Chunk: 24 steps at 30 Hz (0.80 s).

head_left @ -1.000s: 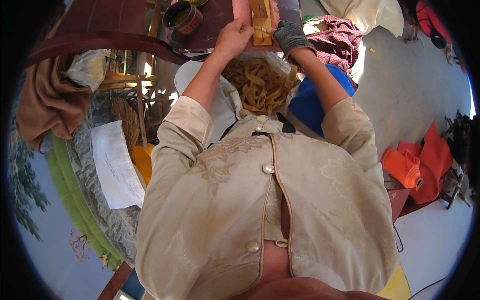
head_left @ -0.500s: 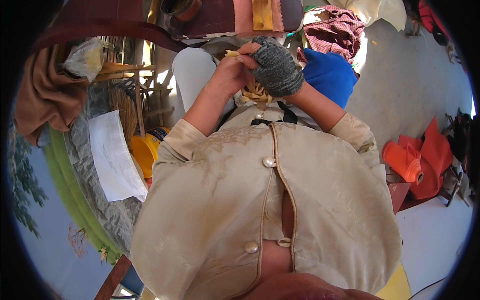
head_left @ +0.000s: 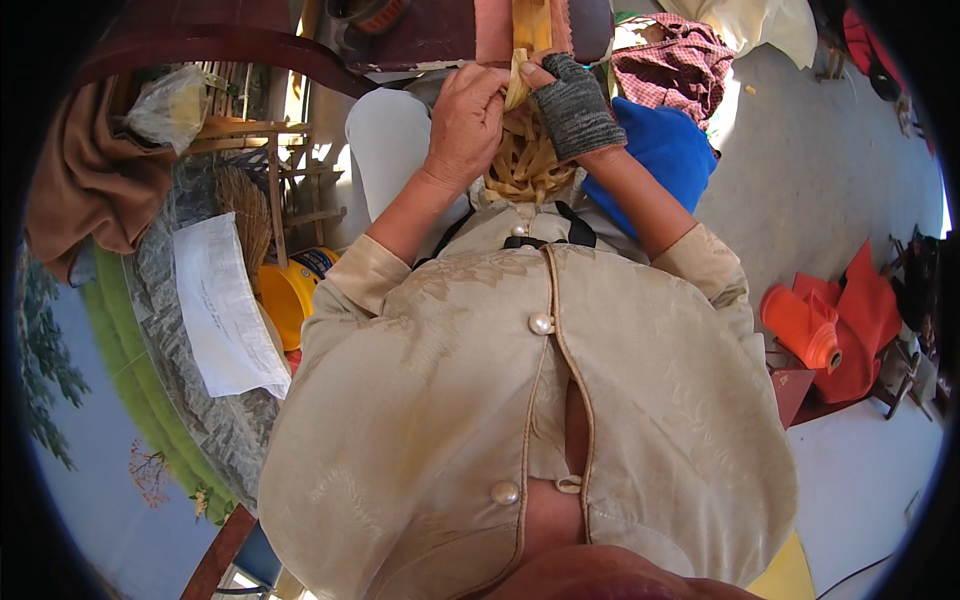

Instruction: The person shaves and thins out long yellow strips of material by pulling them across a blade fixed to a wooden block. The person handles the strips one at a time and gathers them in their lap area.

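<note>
A pale yellow, flat fibre strip (head_left: 517, 82) is stretched between my two hands at the far edge of my lap. My left hand (head_left: 465, 122) is bare, with its fingers closed and their tips pinched on the strip. Over my right hand (head_left: 578, 105) is a dark grey fingerless knitted glove; its thumb and fingers are closed on the strip's other side. A loose heap of similar strips (head_left: 527, 165) lies in my lap just below the hands. Part of the heap is hidden by my left hand.
Ahead stands a dark red bench (head_left: 440, 40) with a pink cloth (head_left: 491, 35) and a yellowish wooden piece (head_left: 531, 22). A checked cloth (head_left: 672, 65) lies ahead right. On the left are a wooden rack (head_left: 275, 190) and a yellow bucket (head_left: 288, 295); an orange roll (head_left: 803, 325) is at right.
My hands have drawn apart, the left going left and the right slightly right. More of the strip between them and of the heap in my lap now shows.
</note>
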{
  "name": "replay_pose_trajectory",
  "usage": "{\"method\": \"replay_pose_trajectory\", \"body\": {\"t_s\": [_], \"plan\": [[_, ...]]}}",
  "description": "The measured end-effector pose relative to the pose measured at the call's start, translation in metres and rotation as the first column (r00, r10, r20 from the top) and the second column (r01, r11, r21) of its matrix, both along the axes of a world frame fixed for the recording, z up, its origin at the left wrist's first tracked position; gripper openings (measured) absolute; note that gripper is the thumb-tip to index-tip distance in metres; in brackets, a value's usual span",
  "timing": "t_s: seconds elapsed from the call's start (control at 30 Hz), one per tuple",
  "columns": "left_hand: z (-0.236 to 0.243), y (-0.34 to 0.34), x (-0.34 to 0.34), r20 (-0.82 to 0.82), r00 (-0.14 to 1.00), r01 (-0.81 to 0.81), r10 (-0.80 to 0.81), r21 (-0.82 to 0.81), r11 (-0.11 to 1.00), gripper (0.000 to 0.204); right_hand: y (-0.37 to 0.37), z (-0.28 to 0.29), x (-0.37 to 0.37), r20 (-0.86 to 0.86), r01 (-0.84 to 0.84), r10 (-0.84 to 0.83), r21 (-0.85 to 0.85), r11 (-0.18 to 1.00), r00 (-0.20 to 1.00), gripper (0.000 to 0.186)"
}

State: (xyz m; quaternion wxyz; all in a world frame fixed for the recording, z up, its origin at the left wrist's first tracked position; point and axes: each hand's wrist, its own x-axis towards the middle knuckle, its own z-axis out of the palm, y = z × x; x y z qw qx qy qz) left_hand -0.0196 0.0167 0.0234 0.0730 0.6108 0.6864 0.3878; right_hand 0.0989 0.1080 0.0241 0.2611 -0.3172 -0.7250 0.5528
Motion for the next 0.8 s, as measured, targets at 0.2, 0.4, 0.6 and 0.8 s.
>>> {"method": "replay_pose_trajectory", "body": {"t_s": [0.2, 0.4, 0.6, 0.8], "plan": [[0.017, 0.008, 0.006, 0.045, 0.999, -0.039, 0.023, 0.398, 0.917, 0.017, 0.004, 0.019, 0.004, 0.021, -0.255, 0.254, 0.073, 0.964, 0.967, 0.025], [0.025, 0.005, 0.001, 0.285, 0.958, -0.03, -0.035, 0.222, 0.975, 0.014, -0.007, 0.034, 0.012, 0.056, -0.149, 0.139, 0.44, 0.885, 0.989, 0.03], [0.025, 0.007, 0.002, 0.91, 0.38, 0.146, -0.166, 0.118, 0.982, 0.016, 0.013, 0.034, 0.019, 0.024, -0.078, 0.078, 0.545, 0.834, 0.997, 0.024], [0.025, 0.008, -0.006, 0.59, 0.795, 0.137, -0.138, 0.048, 0.989, 0.017, 0.012, 0.03, 0.022, -0.048, -0.244, 0.242, -0.032, 0.969, 0.969, 0.025]]}}
